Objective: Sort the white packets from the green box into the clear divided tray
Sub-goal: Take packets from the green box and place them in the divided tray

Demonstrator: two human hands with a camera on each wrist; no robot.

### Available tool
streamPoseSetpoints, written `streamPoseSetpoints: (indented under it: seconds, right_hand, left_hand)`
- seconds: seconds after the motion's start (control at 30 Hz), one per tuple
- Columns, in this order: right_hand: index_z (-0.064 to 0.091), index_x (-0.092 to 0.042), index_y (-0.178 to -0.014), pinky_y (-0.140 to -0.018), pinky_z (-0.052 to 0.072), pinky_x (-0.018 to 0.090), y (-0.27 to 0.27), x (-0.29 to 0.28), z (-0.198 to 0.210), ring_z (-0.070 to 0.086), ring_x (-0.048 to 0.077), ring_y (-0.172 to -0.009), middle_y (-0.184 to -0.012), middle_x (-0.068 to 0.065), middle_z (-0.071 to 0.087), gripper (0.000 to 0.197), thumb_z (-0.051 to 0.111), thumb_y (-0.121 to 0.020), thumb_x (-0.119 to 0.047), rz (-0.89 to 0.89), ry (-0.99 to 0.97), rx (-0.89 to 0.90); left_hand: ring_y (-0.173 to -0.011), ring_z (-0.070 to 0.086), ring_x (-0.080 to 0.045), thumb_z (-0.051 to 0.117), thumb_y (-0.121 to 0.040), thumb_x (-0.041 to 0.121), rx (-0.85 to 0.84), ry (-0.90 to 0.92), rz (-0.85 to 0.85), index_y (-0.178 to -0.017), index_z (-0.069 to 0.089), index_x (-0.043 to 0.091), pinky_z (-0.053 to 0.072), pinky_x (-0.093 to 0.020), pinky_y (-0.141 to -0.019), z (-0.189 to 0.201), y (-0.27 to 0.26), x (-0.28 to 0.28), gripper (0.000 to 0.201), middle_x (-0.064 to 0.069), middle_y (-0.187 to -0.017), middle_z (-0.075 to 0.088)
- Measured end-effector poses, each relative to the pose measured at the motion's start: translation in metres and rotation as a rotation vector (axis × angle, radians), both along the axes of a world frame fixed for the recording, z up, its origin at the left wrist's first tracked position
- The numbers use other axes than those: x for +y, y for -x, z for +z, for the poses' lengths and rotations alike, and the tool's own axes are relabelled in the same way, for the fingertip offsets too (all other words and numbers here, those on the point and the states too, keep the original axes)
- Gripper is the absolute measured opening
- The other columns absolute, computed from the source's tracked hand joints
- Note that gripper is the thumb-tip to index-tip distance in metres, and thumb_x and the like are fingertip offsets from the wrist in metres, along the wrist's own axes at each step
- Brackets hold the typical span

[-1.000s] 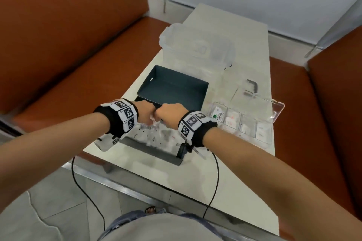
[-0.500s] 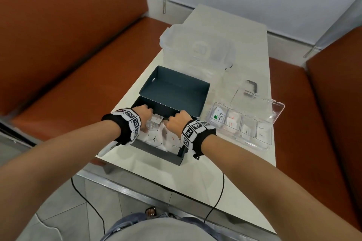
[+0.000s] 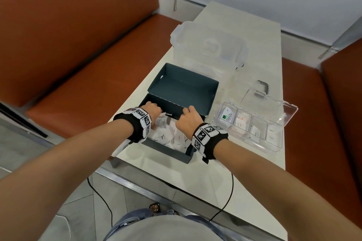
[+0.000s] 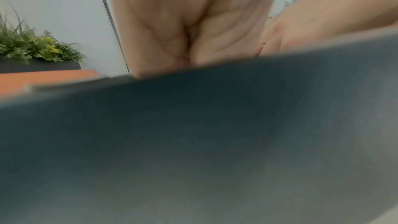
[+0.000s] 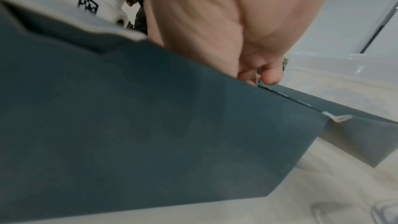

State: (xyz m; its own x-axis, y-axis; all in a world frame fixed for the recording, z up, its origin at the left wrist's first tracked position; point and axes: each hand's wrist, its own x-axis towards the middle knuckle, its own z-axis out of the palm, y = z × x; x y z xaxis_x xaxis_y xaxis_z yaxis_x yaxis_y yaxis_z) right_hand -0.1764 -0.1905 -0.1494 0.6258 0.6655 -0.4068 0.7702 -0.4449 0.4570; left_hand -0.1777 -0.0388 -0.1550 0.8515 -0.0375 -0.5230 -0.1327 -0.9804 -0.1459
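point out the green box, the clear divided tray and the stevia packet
green box (image 3: 166, 151), head view, on its near outer wall
clear divided tray (image 3: 254, 144), head view, on its near front rim
stevia packet (image 3: 227, 116), head view, on its printed face, in the tray's leftmost compartment

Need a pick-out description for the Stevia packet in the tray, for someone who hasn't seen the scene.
On the white table, right of the green box, lies the clear divided tray with its lid open. The Stevia packet fills its leftmost compartment, nearest the box. It alone carries a green square; the other compartments' packets show none.
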Motion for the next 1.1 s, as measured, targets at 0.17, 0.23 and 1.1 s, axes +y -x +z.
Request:
streamPoseSetpoints:
  seconds: [0.17,0.23,1.1]
  right_hand:
    - [0.062,-0.01,-0.106,-0.088,0.04,0.038,-0.002,-0.008,0.006,0.057,0.029,-0.101,-0.106,0.009,0.059,0.018,0.059,-0.089,-0.006,-0.095,-0.2,0.094]
    - [0.063,-0.007,-0.107,-0.082,0.045,0.038,-0.006,-0.012,0.016,0.06,0.031,-0.097,-0.108,0.012,0.056,0.018,0.057,-0.09,-0.006,-0.29,-0.434,0.229]
    - [0.059,-0.003,-0.112,-0.072,0.058,0.038,-0.005,-0.049,0.043,0.067,0.025,-0.088,-0.102,0.017,0.067,0.027,0.036,-0.103,-0.015,-1.185,-1.899,1.032]
  left_hand:
    - [-0.105,0.063,-0.027,0.07,-0.087,0.024,0.031,0.066,0.026,-0.119,0.06,0.01,0.051,-0.034,-0.085,0.005,0.006,-0.003,0.037,-0.011,-0.112,0.066]
    - [-0.104,0.062,-0.028,0.066,-0.09,0.025,0.02,0.126,0.033,-0.124,0.058,0.011,0.048,-0.036,-0.085,0.007,0.008,-0.002,0.038,-0.011,-0.112,0.065]
    - [-0.092,0.071,-0.018,0.06,-0.094,0.032,-0.136,1.355,0.541,-0.113,0.067,0.01,0.057,-0.038,-0.083,0.055,0.012,-0.019,0.03,-0.004,-0.107,0.073]
